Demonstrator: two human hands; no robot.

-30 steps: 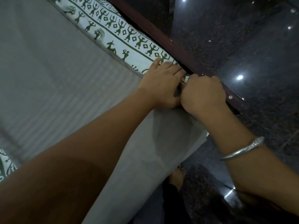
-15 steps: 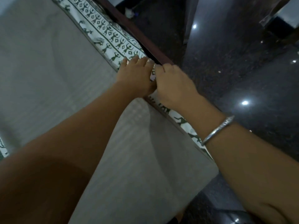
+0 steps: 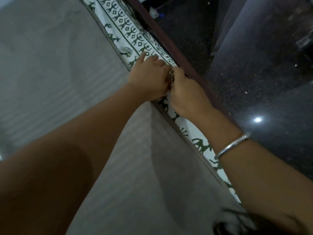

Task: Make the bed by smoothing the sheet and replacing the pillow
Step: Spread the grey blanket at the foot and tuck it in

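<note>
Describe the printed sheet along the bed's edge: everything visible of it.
The printed sheet is white cloth with dark green dancing figures, diamonds and lines. It shows as a narrow strip running diagonally between the grey cover and the dark frame, lying fairly flat. The grey cover overlaps its inner side. The left hand and right hand grip it with curled fingers near the frame; the right forearm crosses its lower stretch.
</note>
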